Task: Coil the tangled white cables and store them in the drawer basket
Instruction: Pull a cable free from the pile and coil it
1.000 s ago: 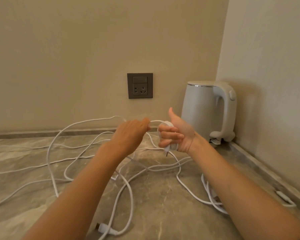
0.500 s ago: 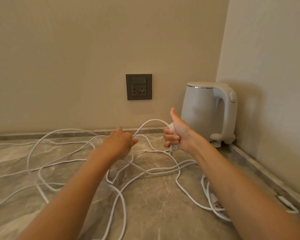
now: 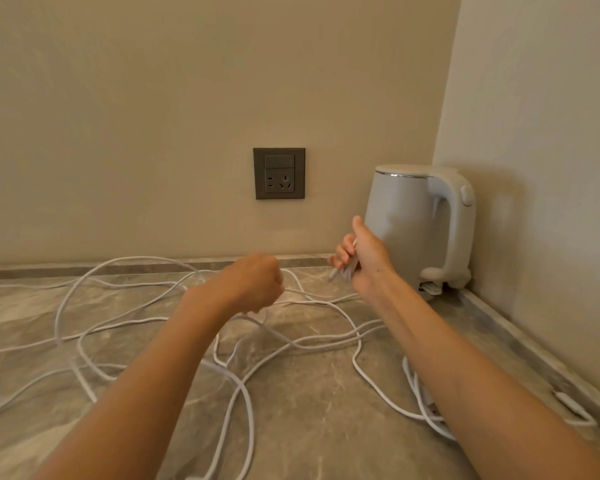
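1. The right hand (image 3: 364, 258) gripped loops of the white cables (image 3: 347, 270) just left of the kettle (image 3: 402, 230).
2. The left hand (image 3: 253, 282), further left, clenched one strand.
3. The rest lay tangled on the desk (image 3: 309, 410).

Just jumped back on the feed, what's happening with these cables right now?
A person is coiling the white cable by hand. The right hand grips a small coil of loops just in front of the kettle, thumb up. The left hand is closed around a strand a little to its left. Most of the cable lies in tangled loops across the countertop. No drawer basket is in view.
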